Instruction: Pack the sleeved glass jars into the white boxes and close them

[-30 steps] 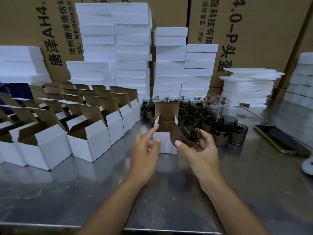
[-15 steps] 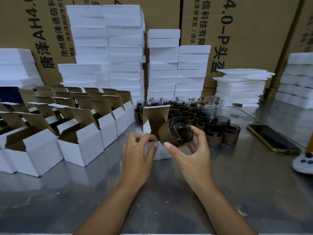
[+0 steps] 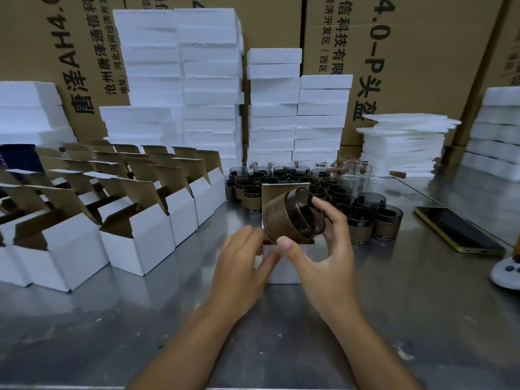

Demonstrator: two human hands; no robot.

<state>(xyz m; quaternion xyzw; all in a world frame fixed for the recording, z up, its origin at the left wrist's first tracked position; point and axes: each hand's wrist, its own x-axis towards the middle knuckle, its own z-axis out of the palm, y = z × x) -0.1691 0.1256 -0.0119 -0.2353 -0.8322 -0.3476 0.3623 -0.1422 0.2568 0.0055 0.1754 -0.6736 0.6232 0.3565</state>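
Many big brown cartons (image 3: pixel 422 52) stand at the back wall. Before them lies the steel counter (image 3: pixel 394 319), which carries stacks of white foam (image 3: pixel 180 80), rows of open white boxes (image 3: pixel 146 243) at the left, and a group of sleeved jars (image 3: pixel 384 220) behind the middle. A single box (image 3: pixel 284 266) stands open in front. The left hand (image 3: pixel 239 266) holds its upper left edge. The right hand (image 3: pixel 323 254) grips one sleeved jar (image 3: pixel 289 218), tilted, just above this opening.

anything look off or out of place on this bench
Nothing damaged or spilled. The foam sheet stack at back right is fanned unevenly, unlike the squared foam blocks, and a phone lies beside the sleeved jars.
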